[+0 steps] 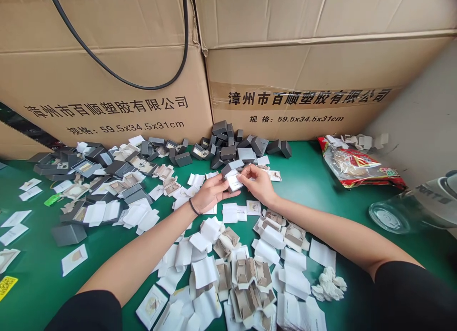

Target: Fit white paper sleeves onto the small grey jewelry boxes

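My left hand [212, 194] is closed around a small grey box [228, 167] in the middle of the table. Against that box lies a white folded card [234, 180], and the fingertips of my right hand [260, 184] pinch its edge. How far the card sits inside the box cannot be made out. Just below the hands are white printed cards [230, 213] and a card with a small picture [253, 207]. Behind the hands, several dark grey boxes [227, 153] are piled up, some of them tipped over.
Opened boxes and cards [137, 166] spread over the left side. Folded white inserts [250, 274] heap up nearest me. Right lie a crumpled tissue [329, 284], a red snack bag [360, 162] and a clear bottle [414, 205]. Large cartons [303, 69] stand behind the green table [303, 162].
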`<action>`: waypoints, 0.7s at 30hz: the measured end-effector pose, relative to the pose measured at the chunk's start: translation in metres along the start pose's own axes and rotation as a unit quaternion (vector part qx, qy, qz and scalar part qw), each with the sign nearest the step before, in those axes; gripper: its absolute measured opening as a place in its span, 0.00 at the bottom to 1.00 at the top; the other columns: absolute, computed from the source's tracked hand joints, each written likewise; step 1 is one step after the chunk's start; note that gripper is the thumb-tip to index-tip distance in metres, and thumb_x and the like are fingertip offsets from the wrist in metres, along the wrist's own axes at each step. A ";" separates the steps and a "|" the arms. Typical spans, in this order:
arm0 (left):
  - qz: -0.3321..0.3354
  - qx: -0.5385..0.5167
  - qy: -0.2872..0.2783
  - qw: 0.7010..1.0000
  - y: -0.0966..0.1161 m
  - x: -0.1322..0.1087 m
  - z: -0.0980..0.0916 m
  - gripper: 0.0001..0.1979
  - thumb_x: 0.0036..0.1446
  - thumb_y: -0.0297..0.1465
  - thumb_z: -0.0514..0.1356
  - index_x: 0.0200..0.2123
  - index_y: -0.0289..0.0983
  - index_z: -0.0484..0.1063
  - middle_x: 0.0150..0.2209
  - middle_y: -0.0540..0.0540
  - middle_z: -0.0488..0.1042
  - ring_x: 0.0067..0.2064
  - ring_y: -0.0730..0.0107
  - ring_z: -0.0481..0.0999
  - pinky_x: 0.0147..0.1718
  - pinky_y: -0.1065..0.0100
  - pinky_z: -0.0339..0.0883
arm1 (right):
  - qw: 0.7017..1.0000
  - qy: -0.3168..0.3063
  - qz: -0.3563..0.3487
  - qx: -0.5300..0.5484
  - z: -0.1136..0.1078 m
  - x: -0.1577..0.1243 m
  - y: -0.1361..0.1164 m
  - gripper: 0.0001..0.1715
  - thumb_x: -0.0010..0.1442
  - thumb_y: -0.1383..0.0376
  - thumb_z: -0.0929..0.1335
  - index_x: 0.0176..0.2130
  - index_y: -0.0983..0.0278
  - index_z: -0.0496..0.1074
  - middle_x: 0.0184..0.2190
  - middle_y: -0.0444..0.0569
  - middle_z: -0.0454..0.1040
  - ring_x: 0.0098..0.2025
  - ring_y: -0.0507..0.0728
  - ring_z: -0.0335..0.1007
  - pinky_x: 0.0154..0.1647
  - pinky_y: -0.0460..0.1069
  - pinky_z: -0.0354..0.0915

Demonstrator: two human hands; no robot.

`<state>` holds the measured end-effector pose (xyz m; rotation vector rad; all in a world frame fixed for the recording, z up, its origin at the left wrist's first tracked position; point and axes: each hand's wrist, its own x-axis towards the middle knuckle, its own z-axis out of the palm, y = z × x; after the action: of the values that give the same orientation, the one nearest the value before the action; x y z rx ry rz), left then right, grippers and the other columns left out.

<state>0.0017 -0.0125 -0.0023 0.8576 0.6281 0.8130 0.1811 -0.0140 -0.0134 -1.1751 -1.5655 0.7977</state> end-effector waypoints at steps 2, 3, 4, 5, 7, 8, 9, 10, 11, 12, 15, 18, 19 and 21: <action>0.005 0.002 0.010 1.000 0.000 0.000 0.000 0.13 0.52 0.30 0.63 0.43 0.37 0.72 0.43 0.46 0.72 0.45 0.70 0.72 0.53 0.53 0.66 | 0.994 0.013 -0.095 -0.059 -0.002 -0.002 -0.005 0.12 0.58 0.56 0.65 0.32 0.63 0.69 0.31 0.48 0.71 0.31 0.53 0.66 0.28 0.48 0.65; 0.006 0.003 0.015 1.000 -0.001 0.001 -0.001 0.13 0.52 0.31 0.63 0.42 0.37 0.72 0.42 0.47 0.72 0.43 0.71 0.72 0.52 0.54 0.67 | 0.987 0.010 -0.138 -0.084 -0.002 -0.004 -0.007 0.12 0.60 0.57 0.64 0.34 0.62 0.70 0.34 0.50 0.72 0.34 0.55 0.67 0.30 0.49 0.66; 0.006 0.004 0.019 1.000 -0.001 0.001 -0.001 0.13 0.52 0.32 0.63 0.41 0.36 0.72 0.40 0.48 0.72 0.42 0.72 0.72 0.52 0.55 0.67 | 0.980 0.001 -0.172 -0.103 -0.003 -0.005 -0.009 0.12 0.61 0.58 0.62 0.37 0.62 0.71 0.37 0.52 0.72 0.38 0.56 0.68 0.33 0.50 0.67; 0.006 0.005 0.021 1.000 -0.001 0.001 -0.001 0.13 0.51 0.34 0.64 0.41 0.36 0.72 0.38 0.48 0.71 0.42 0.73 0.72 0.51 0.57 0.68 | 0.973 -0.010 -0.197 -0.116 -0.003 -0.005 -0.010 0.13 0.62 0.58 0.62 0.39 0.62 0.71 0.39 0.53 0.72 0.41 0.57 0.68 0.35 0.51 0.68; 0.007 0.007 0.022 1.000 -0.002 0.002 -0.002 0.16 0.50 0.36 0.65 0.41 0.36 0.72 0.37 0.49 0.71 0.42 0.72 0.72 0.49 0.60 0.69 | 0.963 -0.030 -0.234 -0.133 -0.005 -0.005 -0.011 0.15 0.63 0.58 0.61 0.44 0.62 0.70 0.41 0.54 0.72 0.44 0.58 0.67 0.40 0.53 0.68; 0.008 0.009 0.023 1.000 -0.002 0.002 -0.002 0.17 0.49 0.38 0.65 0.41 0.36 0.72 0.36 0.49 0.70 0.41 0.72 0.72 0.47 0.61 0.70 | 0.957 -0.040 -0.251 -0.138 -0.005 -0.004 -0.010 0.16 0.64 0.58 0.61 0.46 0.62 0.69 0.43 0.54 0.71 0.45 0.58 0.67 0.43 0.54 0.68; 0.010 0.011 0.026 1.000 -0.002 0.003 -0.002 0.18 0.47 0.39 0.66 0.41 0.36 0.71 0.35 0.49 0.70 0.40 0.73 0.72 0.46 0.62 0.71 | 0.951 -0.052 -0.269 -0.143 -0.006 -0.002 -0.008 0.17 0.64 0.57 0.60 0.48 0.61 0.68 0.44 0.54 0.71 0.46 0.58 0.67 0.44 0.55 0.68; 0.012 0.015 0.030 0.999 -0.002 0.003 -0.002 0.19 0.46 0.40 0.66 0.40 0.36 0.71 0.33 0.50 0.69 0.38 0.74 0.72 0.44 0.62 0.72 | 0.944 -0.067 -0.287 -0.149 -0.008 -0.001 -0.007 0.18 0.64 0.57 0.60 0.50 0.61 0.67 0.45 0.54 0.71 0.47 0.58 0.66 0.46 0.55 0.68; 0.014 0.020 0.035 0.999 -0.003 0.003 -0.002 0.20 0.45 0.41 0.66 0.39 0.35 0.70 0.32 0.50 0.68 0.36 0.75 0.71 0.42 0.63 0.72 | 0.937 -0.081 -0.302 -0.157 -0.009 0.001 -0.005 0.20 0.64 0.56 0.60 0.51 0.61 0.66 0.47 0.54 0.70 0.48 0.58 0.66 0.47 0.55 0.67; 0.015 0.028 0.040 0.999 -0.003 0.004 -0.002 0.21 0.44 0.42 0.66 0.38 0.35 0.70 0.31 0.50 0.68 0.34 0.75 0.71 0.40 0.63 0.73 | 0.929 -0.095 -0.314 -0.171 -0.011 0.003 -0.003 0.21 0.64 0.54 0.60 0.52 0.61 0.64 0.48 0.55 0.70 0.49 0.58 0.66 0.48 0.55 0.67; 0.019 0.055 0.040 0.998 -0.004 0.005 -0.003 0.22 0.44 0.45 0.65 0.32 0.33 0.67 0.28 0.51 0.66 0.31 0.76 0.70 0.36 0.65 0.73 | 0.906 -0.123 -0.338 -0.221 -0.016 0.007 -0.001 0.25 0.61 0.52 0.62 0.53 0.62 0.63 0.48 0.56 0.69 0.49 0.59 0.67 0.46 0.54 0.69; 0.026 0.070 0.025 0.997 -0.004 0.005 -0.003 0.22 0.44 0.46 0.65 0.27 0.33 0.63 0.25 0.53 0.64 0.29 0.76 0.70 0.34 0.65 0.73 | 0.903 -0.132 -0.343 -0.222 -0.018 0.008 -0.001 0.24 0.60 0.53 0.64 0.51 0.63 0.63 0.47 0.57 0.69 0.45 0.58 0.69 0.41 0.52 0.71; 0.028 0.071 0.023 0.997 -0.004 0.005 -0.003 0.22 0.45 0.46 0.65 0.26 0.33 0.62 0.24 0.53 0.64 0.29 0.76 0.70 0.34 0.65 0.73 | 0.908 -0.136 -0.337 -0.207 -0.018 0.008 -0.002 0.23 0.60 0.53 0.64 0.51 0.62 0.63 0.47 0.56 0.69 0.43 0.57 0.70 0.37 0.50 0.72; 0.031 0.074 0.021 0.997 -0.004 0.004 -0.002 0.23 0.44 0.46 0.64 0.25 0.33 0.61 0.24 0.53 0.63 0.28 0.76 0.70 0.34 0.65 0.73 | 0.923 -0.143 -0.314 -0.169 -0.017 0.007 -0.004 0.22 0.59 0.54 0.65 0.49 0.62 0.63 0.46 0.55 0.69 0.37 0.54 0.70 0.29 0.47 0.70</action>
<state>0.0042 -0.0101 -0.0069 1.0002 0.7084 0.8508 0.1956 -0.0098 -0.0025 -0.7160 -2.2273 0.2778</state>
